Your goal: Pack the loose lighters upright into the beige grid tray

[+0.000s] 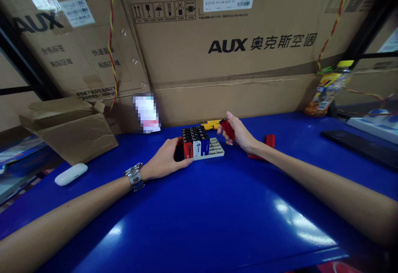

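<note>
A pale slotted tray (217, 148) stands on the blue table, its left part filled with upright lighters in rows. The front row shows a red lighter (188, 150), a white lighter (197, 148) and a blue lighter (205, 146), all with black tops. My left hand (168, 159) grips the tray's left side, thumb along the front corner, other fingers partly hidden behind. Right of the tray and raised above the table, my right hand (238, 133) is closed on a red lighter with a dark end (227, 129). Slots at the tray's right side are bare.
Yellow lighters (211, 125) lie behind the tray; red ones (270, 141) lie beyond my right forearm. A lit phone (146, 113) leans against large cartons (248, 86). An open box (77, 128) and white case (71, 174) are left; a drink bottle (329, 88) is right.
</note>
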The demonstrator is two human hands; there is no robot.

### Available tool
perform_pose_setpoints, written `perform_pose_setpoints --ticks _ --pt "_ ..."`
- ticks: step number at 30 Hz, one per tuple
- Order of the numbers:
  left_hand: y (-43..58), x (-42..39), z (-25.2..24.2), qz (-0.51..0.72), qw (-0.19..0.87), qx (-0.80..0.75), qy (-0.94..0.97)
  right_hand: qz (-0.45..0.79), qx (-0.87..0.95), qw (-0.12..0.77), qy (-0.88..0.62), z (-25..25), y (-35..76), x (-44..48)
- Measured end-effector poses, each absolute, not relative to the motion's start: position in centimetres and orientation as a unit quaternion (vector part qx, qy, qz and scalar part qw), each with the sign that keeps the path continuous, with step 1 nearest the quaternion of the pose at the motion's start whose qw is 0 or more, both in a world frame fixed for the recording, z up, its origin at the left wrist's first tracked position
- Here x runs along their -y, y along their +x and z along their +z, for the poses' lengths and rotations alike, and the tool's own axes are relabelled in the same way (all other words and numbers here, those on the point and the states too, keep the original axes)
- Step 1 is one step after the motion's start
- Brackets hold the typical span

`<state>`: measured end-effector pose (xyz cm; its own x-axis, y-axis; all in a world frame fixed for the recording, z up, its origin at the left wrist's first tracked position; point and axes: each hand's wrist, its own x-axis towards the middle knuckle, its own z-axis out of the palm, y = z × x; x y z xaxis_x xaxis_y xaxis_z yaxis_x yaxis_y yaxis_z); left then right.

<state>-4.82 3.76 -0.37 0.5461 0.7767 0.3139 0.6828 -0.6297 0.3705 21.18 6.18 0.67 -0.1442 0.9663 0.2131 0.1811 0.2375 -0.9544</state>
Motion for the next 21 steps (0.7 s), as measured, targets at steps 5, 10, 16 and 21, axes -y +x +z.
perform_pose_setpoints --ticks 5,10,16,21 --pt "-4.78 -3.74 -0.26 0.234 0.1 -0.406 0.878 0.37 0.673 0.469 -0.435 0.14 21.28 -6.51" --pt "-4.9 -3.8 -0.35 0.221 0.098 -0.41 0.879 0.301 0.718 0.474 -0.41 -0.17 21.25 -6.46" --pt "-4.93 -3.68 -0.28 0.2 0.106 -0.407 0.885 0.276 0.728 0.493 -0.388 -0.19 21.24 -6.41" --pt "-4.84 -3.56 -0.1 0.192 0.107 -0.405 0.888 0.286 0.721 0.511 -0.37 -0.15 20.92 -6.14"
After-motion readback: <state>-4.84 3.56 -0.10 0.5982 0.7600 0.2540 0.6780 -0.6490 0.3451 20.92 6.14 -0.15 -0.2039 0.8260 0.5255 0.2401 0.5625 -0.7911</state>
